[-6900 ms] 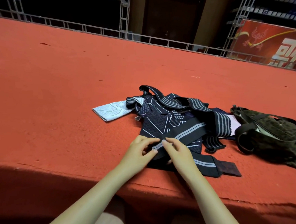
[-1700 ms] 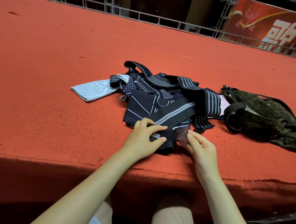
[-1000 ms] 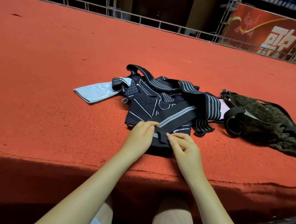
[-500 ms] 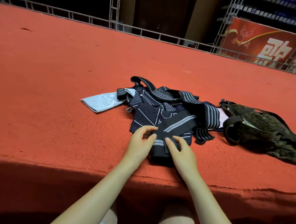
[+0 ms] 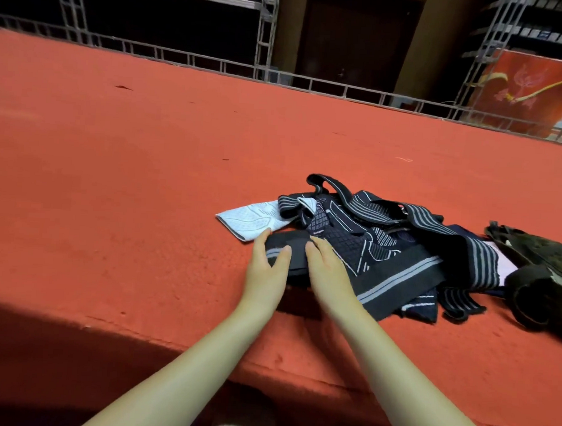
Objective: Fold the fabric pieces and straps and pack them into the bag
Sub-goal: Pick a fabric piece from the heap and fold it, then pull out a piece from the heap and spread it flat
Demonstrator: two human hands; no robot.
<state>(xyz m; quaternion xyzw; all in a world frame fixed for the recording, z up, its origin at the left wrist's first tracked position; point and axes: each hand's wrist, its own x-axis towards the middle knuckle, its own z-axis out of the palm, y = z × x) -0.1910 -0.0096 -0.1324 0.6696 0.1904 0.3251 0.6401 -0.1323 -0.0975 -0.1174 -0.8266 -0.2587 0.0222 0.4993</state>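
Both hands have shifted the folded black strap (image 5: 290,252) leftward, beside the white fabric piece (image 5: 250,219). The left hand (image 5: 267,270) and right hand (image 5: 328,274) now press it flat, fingers straight, so one fold looks done. The bag (image 5: 543,275) lies well right of the right hand; the platform edge (image 5: 201,348) runs just behind both wrists, with bare carpet left and ahead.

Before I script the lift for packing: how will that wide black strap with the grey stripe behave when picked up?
The black strap will probably go floppy: it drapes over the fabric pile and bends at its folded end. It looks light, likely sagging between grips. The fold may spring open once the left hand and right hand let go.
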